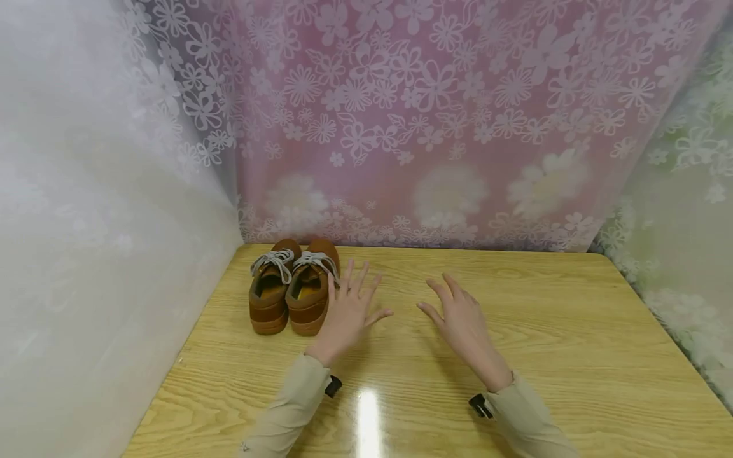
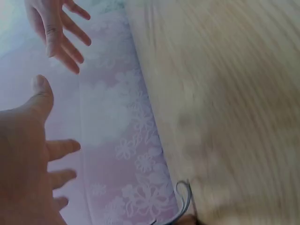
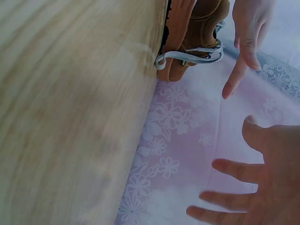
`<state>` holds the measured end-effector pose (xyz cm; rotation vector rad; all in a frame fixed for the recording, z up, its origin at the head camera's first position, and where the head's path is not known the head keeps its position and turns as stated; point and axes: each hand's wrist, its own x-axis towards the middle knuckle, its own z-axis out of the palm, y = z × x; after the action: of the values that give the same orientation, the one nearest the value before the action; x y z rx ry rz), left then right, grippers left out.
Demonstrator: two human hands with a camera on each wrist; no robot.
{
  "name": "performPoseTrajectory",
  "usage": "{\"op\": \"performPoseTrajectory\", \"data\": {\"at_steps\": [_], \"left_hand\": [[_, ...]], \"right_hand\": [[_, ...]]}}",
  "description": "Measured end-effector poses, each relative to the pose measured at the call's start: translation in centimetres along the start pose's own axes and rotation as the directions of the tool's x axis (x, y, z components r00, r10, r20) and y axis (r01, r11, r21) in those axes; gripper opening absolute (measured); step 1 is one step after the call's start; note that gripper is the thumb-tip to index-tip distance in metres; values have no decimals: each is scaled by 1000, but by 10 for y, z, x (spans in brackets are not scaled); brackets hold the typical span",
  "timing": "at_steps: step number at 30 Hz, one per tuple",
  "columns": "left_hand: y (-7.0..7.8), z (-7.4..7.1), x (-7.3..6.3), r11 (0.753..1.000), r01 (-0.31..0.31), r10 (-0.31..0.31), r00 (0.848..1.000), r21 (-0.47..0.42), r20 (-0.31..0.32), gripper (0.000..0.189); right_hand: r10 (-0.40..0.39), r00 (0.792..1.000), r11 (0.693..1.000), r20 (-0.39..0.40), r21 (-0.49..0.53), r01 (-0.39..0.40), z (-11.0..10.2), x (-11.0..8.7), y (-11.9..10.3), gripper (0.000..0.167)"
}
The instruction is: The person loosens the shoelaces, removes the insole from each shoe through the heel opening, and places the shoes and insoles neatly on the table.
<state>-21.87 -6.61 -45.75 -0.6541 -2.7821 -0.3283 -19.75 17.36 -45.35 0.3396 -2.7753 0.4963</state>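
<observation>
A pair of brown lace-up shoes with grey laces stands side by side at the table's back left; the left shoe (image 1: pixel 269 312) and the right shoe (image 1: pixel 307 313) have their toes toward the back. Just right of them my left hand (image 1: pixel 346 318) hovers with fingers spread, overlapping the right shoe's edge in the head view. My right hand (image 1: pixel 460 321) hangs over the middle of the table, fingers apart and holding nothing. In the right wrist view a brown shoe (image 3: pixel 199 28) shows beyond the hands. Only a lace loop (image 2: pixel 185 199) and a sliver of shoe appear in the left wrist view.
The wood-grain table (image 1: pixel 550 331) reaches back to a pink floral curtain (image 1: pixel 401 127). A pale sheet (image 1: pixel 103 210) borders the left side, and a green-white floral one (image 1: pixel 681 254) the right. Black wrist straps show at both cuffs.
</observation>
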Motion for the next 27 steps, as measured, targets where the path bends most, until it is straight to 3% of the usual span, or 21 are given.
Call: {"op": "performPoseTrajectory", "data": {"at_steps": [3, 7, 12, 15, 19, 27], "left_hand": [[-10, -11, 0, 999, 4, -5, 1000, -54, -14, 62], [-26, -23, -3, 995, 1, -13, 993, -101, -117, 34], [-47, -36, -11, 995, 39, -61, 966, -92, -251, 16], [-61, -44, -18, 994, 76, -97, 951, -84, -294, 14], [-79, -49, -31, 992, 107, -123, 946, -67, -299, 14], [-98, -50, -58, 978, 202, -208, 964, -57, -166, 37]], "right_hand": [[-28, 999, 999, -31, 38, 29, -1, 9, -10, 44], [-86, 994, 994, -70, 59, 91, 1, 22, -25, 25], [-207, 964, 976, -167, 36, 215, 9, 34, -47, 15], [-246, 952, 966, -181, 33, 255, 16, 41, -62, 15], [-265, 957, 959, -113, 68, 274, 25, 49, -82, 22], [-377, 926, 917, 3, 143, 372, 43, 59, -118, 30]]}}
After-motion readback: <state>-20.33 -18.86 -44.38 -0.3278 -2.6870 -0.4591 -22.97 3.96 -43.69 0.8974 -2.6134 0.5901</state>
